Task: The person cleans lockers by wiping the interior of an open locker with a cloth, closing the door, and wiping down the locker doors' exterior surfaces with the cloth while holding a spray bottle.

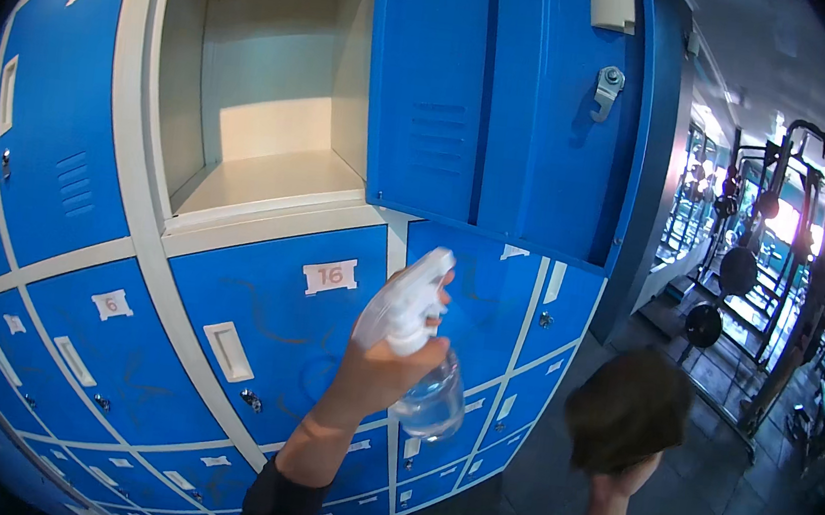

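Observation:
My left hand (377,374) grips a clear spray bottle (435,403) with a white trigger head, held upright before the blue locker doors. Liquid shows inside the bottle. In my right hand (627,476) is a dark brown cloth (626,412), bunched up and slightly blurred, to the right of the lockers over the floor; it hides most of the fingers. Above my left hand a cream locker compartment (272,84) stands open with nothing visible inside. Its blue door (512,102) is swung out to the right, showing a metal latch (608,93) and vent slots on the inner face.
Closed blue lockers with white frames, numbered plates, recessed handles and small locks surround the compartment, such as the door (270,318) below it. The open door's lower edge juts out above my left hand. At right are weight machines (776,243) on a dark tiled floor (544,513).

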Available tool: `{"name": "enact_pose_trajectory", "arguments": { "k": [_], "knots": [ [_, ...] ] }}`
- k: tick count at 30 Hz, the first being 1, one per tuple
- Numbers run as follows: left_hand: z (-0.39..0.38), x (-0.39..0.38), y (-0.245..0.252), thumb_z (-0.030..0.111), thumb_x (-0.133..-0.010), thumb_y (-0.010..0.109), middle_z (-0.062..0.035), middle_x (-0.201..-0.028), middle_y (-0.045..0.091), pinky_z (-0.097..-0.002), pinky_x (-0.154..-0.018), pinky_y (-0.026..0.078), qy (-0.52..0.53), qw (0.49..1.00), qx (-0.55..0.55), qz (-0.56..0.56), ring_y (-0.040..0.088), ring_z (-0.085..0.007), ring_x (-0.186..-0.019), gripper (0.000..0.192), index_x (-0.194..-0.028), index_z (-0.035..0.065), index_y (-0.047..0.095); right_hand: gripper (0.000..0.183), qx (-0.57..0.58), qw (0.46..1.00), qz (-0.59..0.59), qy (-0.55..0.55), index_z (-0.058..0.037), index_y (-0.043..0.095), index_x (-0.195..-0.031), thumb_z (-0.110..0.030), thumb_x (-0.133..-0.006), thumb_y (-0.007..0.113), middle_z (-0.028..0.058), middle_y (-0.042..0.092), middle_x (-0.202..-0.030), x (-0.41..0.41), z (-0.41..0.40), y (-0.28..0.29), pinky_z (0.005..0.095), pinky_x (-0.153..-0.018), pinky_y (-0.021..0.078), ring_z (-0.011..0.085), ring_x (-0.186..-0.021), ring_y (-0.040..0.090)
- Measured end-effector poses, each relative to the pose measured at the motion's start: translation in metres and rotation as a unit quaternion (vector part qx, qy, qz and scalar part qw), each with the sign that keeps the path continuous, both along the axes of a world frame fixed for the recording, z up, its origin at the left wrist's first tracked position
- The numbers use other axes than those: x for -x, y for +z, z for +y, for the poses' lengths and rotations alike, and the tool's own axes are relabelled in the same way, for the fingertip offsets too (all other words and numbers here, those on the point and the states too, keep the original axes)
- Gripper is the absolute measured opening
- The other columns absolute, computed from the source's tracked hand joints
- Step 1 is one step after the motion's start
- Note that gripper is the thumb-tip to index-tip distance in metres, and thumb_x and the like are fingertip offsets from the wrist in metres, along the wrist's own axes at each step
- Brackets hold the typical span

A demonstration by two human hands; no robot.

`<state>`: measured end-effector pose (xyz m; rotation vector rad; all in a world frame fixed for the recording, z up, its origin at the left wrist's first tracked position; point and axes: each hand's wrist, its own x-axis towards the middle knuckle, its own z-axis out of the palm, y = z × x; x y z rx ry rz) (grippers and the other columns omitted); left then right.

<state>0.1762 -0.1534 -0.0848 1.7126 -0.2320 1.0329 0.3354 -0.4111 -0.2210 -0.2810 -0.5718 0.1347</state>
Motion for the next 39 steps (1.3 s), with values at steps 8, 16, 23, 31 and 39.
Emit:
{"name": "enact_pose_trajectory", "arguments": {
  "k": [8, 16, 23, 31, 39],
  "knots": [
    [0.032, 0.083, -0.087, -0.002, -0.075, 0.065, -0.0088, -0.120, 0.054, -0.0279, -0.080, 0.048, -0.017, 0.989, 0.050, 0.138, 0.054, -0.0151, -0.101, 0.058, -0.129, 0.0016, 0.045, 0.064, 0.203, 0.742, -0.488, -0.412, -0.0091, 0.044, -0.132, -0.050, -0.084, 0.057, 0.0185, 0.033, -0.143, -0.073, 0.053, 0.064, 0.0445, -0.109, 0.0203, 0.0336, -0.132, 0.029],
    [0.095, 0.157, -0.114, 0.002, -0.075, 0.068, -0.0125, -0.120, 0.053, -0.0314, -0.083, 0.048, 0.048, 0.977, 0.054, 0.200, 0.059, -0.0225, -0.109, 0.053, -0.123, -0.0008, 0.046, 0.055, 0.342, 0.302, -0.475, -0.752, -0.0211, 0.047, -0.135, -0.032, -0.082, 0.058, 0.0087, 0.034, -0.147, 0.024, 0.250, 0.246, 0.0496, -0.105, 0.0278, 0.0269, -0.134, 0.032],
    [0.141, 0.173, -0.147, 0.001, -0.082, 0.058, -0.0138, -0.116, 0.057, -0.0275, -0.063, 0.048, -0.020, 0.987, -0.050, 0.154, 0.055, -0.0132, -0.076, 0.056, -0.133, -0.0042, 0.037, 0.054, 0.284, 0.303, -0.402, -0.816, -0.0245, 0.044, -0.138, -0.038, -0.087, 0.052, 0.0088, 0.032, -0.148, 0.014, 0.285, 0.297, 0.0533, -0.106, 0.0257, 0.0298, -0.136, 0.030],
    [0.165, 0.161, -0.173, 0.002, -0.086, 0.058, -0.0111, -0.105, 0.057, -0.0255, -0.063, 0.048, -0.150, 0.966, 0.128, 0.169, 0.055, -0.0115, -0.076, 0.040, -0.123, -0.0008, 0.043, 0.050, 0.223, 0.266, -0.351, -0.869, -0.0343, 0.038, -0.140, -0.042, -0.091, 0.045, 0.0076, 0.031, -0.149, -0.005, 0.295, 0.397, 0.0547, -0.108, 0.0222, 0.0303, -0.137, 0.028],
    [0.178, 0.149, -0.183, -0.002, -0.090, 0.051, -0.0045, -0.083, 0.053, -0.0237, -0.059, 0.045, -0.167, 0.956, 0.092, 0.223, 0.054, -0.0111, -0.070, 0.017, -0.106, 0.0022, 0.047, 0.056, 0.341, 0.309, -0.422, -0.781, -0.0237, 0.041, -0.140, -0.031, -0.085, 0.051, 0.0092, 0.030, -0.150, 0.021, 0.279, 0.264, 0.0526, -0.107, 0.0234, 0.0302, -0.137, 0.028]
  ]
}}
